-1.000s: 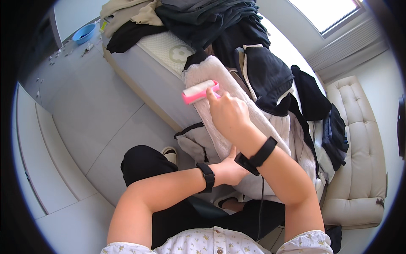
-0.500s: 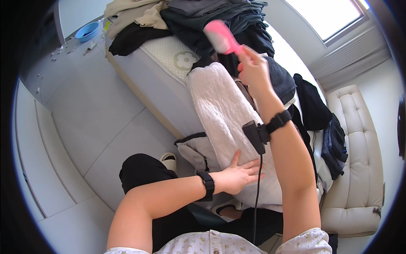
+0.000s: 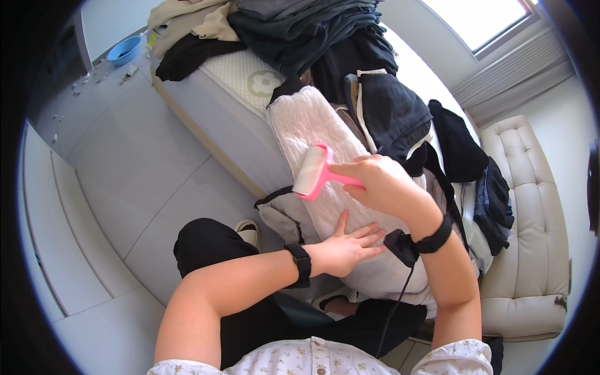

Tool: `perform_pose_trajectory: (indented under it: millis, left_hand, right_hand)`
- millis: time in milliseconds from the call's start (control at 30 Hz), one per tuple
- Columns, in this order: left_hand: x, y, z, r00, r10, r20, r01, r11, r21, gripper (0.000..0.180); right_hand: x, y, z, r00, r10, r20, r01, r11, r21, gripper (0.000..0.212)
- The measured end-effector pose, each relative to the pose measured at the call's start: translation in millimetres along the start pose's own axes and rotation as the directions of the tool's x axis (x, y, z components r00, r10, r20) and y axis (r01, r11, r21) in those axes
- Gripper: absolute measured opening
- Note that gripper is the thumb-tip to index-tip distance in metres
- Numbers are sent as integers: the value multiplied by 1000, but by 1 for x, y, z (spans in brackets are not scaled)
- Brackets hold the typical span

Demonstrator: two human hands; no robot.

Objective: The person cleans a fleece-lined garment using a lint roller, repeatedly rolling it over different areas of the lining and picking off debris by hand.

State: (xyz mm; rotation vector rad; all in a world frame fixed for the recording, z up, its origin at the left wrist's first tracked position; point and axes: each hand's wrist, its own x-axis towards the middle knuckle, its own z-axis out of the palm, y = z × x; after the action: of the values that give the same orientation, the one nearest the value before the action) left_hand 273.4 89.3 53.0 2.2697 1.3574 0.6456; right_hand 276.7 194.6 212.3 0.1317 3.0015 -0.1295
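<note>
My right hand [image 3: 389,189] grips the pink handle of a lint roller [image 3: 310,172]. The white roll lies over a pale, fleecy garment [image 3: 312,122] spread along the bed's edge; whether it touches the fleece I cannot tell. Flat on the same garment, nearer to me, rests my left hand [image 3: 347,249] with its fingers spread. A grey piece of cloth with a dark border [image 3: 281,215] hangs down the bed's side beside it. Black straps circle both wrists, and a small black box with a cable [image 3: 402,246] sits at the right one.
Piled dark clothes [image 3: 294,34] cover the far end of the mattress [image 3: 234,78]. Folded dark trousers [image 3: 394,112] and black garments [image 3: 459,147] lie to the right, before a cream tufted bench [image 3: 531,219]. A blue basin [image 3: 125,50] stands far left on the tiled floor, amid scattered scraps.
My right hand has brought the lint roller from above the dark clothes down toward me, over the pale garment. My left hand has stayed spread on the fleece, shifting only slightly in view.
</note>
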Motion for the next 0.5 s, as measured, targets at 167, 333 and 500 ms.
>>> perform_pose_trajectory:
  millis: [167,333,500]
  left_hand:
    - [0,1,4,1000,3,-26,-3,1000,1,74]
    - [0,-1,7,1000,-6,-27,7,999,41,77]
    - [7,4,7,999,-48,22,49,998,-33,84]
  right_hand:
    - [-7,13,4,999,-14,-53,12,999,-39,37]
    - [21,-8,33,976,42,-213,-14,991,129,44]
    - [63,9,38,807,148,-571,193,848,494,40]
